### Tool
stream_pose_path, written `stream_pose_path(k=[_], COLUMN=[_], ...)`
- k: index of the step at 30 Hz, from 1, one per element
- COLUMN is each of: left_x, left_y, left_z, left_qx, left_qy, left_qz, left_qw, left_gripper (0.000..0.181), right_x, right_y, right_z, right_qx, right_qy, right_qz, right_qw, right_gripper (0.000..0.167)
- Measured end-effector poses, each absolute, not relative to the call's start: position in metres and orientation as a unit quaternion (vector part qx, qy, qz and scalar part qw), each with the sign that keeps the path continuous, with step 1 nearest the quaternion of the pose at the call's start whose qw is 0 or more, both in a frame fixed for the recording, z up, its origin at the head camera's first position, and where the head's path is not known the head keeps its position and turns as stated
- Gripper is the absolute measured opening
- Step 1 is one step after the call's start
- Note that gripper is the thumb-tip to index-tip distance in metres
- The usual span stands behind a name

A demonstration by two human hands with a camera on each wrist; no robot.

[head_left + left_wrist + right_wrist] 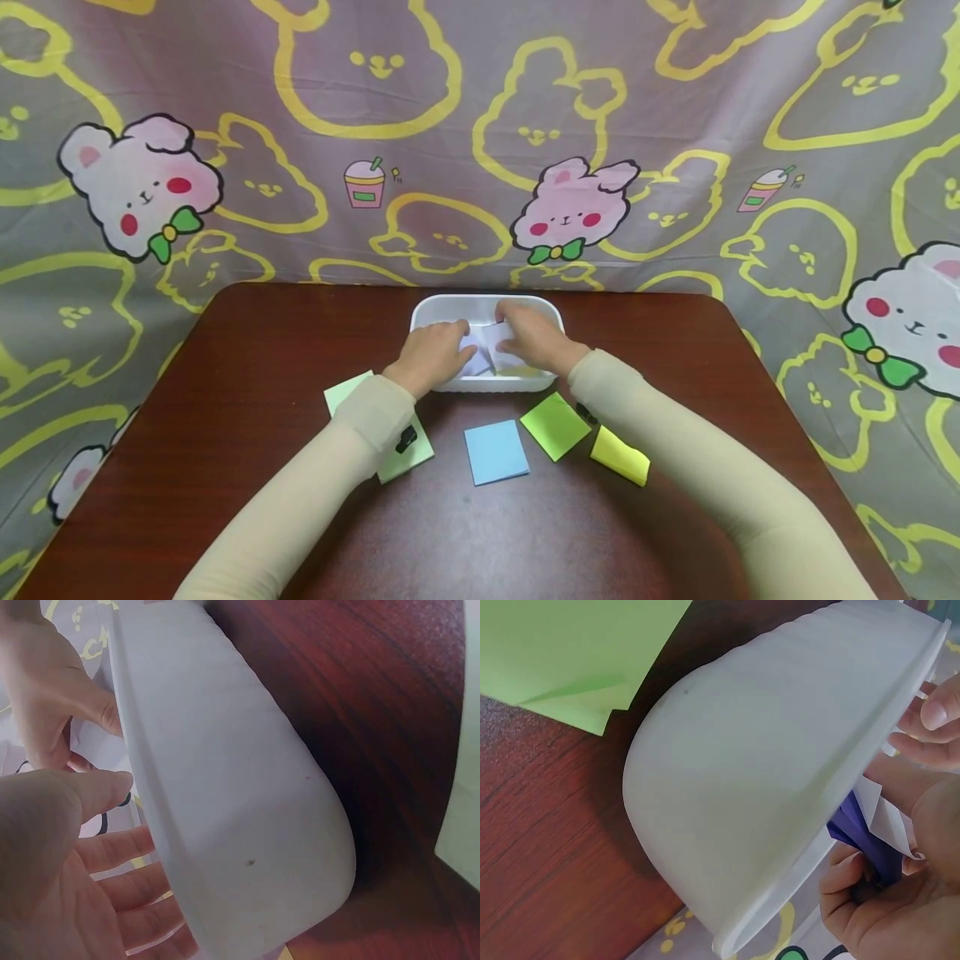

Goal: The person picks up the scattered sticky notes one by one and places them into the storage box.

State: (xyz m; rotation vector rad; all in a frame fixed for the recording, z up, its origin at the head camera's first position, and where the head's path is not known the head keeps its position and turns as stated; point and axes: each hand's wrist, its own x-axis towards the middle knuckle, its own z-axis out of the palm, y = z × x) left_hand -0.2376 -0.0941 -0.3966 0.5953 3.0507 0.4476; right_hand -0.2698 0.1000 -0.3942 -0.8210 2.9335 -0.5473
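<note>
A white plastic basin (495, 384) stands at the far side of the table, and both hands reach into it. My right hand (536, 335) grips a folded purple-and-white paper (877, 840), its fingers curled round it in the right wrist view. Opposite, my left hand (431, 357) is over the basin's left side; its fingers look loosely spread in the left wrist view (97, 885), with nothing seen between them. White paper pieces (501, 343) show between the hands in the head view. The basin's wall hides part of the fingers.
In front of the basin lie a blue paper square (497, 454), a bright green one (555, 425) and a folded yellow paper (621, 457). Pale green paper (347, 391) lies partly under my left forearm. A patterned curtain (450, 150) hangs behind the brown table (285, 333).
</note>
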Motion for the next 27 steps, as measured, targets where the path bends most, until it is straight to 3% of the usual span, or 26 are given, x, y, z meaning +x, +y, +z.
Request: stream_pose_path(k=[27], left_x=[-0.238], left_y=[-0.096], left_z=[-0.399], left_qx=[0.19], left_qy=[0.974], left_qz=[0.126], left_qw=[-0.008], left_gripper=[0.034], right_x=[-0.281], right_y=[0.088], right_z=[-0.411], right_qx=[-0.238], right_qy=[0.963], right_qz=[-0.103], right_qw=[0.078], right_gripper=[0.041])
